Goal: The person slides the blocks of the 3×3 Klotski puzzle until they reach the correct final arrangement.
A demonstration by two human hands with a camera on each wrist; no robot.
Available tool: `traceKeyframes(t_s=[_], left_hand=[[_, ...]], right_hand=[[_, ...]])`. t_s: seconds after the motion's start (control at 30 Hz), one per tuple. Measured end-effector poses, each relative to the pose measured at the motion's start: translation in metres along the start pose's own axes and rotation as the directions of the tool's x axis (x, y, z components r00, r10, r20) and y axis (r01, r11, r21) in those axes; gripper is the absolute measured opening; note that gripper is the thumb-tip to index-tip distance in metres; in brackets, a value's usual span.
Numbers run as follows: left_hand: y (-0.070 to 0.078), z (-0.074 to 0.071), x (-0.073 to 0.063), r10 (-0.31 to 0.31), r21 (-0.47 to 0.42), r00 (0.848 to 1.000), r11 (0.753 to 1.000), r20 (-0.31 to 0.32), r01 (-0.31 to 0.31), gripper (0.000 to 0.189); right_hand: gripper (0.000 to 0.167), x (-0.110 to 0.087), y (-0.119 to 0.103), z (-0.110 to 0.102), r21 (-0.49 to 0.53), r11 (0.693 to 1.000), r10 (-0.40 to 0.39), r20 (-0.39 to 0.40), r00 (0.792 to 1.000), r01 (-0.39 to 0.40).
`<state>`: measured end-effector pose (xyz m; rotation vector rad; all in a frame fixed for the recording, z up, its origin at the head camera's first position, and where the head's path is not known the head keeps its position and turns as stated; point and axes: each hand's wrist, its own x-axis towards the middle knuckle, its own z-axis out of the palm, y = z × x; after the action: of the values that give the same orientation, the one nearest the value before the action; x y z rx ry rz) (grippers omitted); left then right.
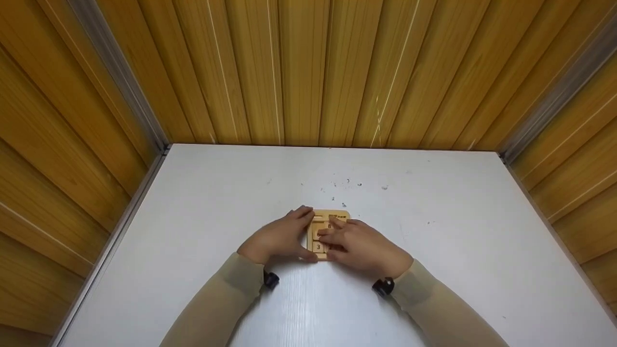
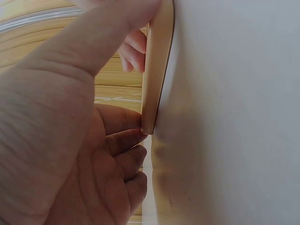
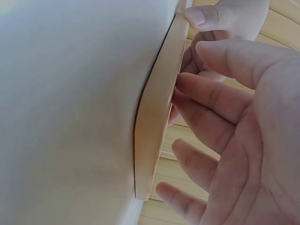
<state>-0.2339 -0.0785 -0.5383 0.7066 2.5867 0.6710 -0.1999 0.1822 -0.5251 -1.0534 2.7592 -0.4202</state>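
A small wooden number sliding puzzle (image 1: 324,212) lies flat on the white table in front of me. My left hand (image 1: 279,237) grips its left side, thumb at the near corner and fingertips at the far corner. Above the puzzle, my right hand (image 1: 365,245) touches the number tiles with its fingertips and covers several of them. A tile marked 3 (image 1: 318,246) shows at the near left. In the left wrist view, the board's side edge (image 2: 157,70) sits between thumb and fingers. The right wrist view has the fingers of the right hand (image 3: 248,126) loosely bent over the board (image 3: 153,117).
The white table (image 1: 217,193) has small dark marks (image 1: 343,205) beyond the puzzle. Yellow wood-patterned panels (image 1: 303,72) stand behind it and on both sides. A dark device sits at each wrist, below the sleeves.
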Motion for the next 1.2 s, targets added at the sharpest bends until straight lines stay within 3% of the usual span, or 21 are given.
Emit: traceKeyframes(t_s=[1.2], left_hand=[[-0.001,0.002,0.0001,-0.011,0.01,1.0,1.0,-0.003,0.011,0.129]], right_hand=[[0.062,0.001,0.0066,-0.0011,0.054,0.996,0.061,0.077,0.995,-0.066]])
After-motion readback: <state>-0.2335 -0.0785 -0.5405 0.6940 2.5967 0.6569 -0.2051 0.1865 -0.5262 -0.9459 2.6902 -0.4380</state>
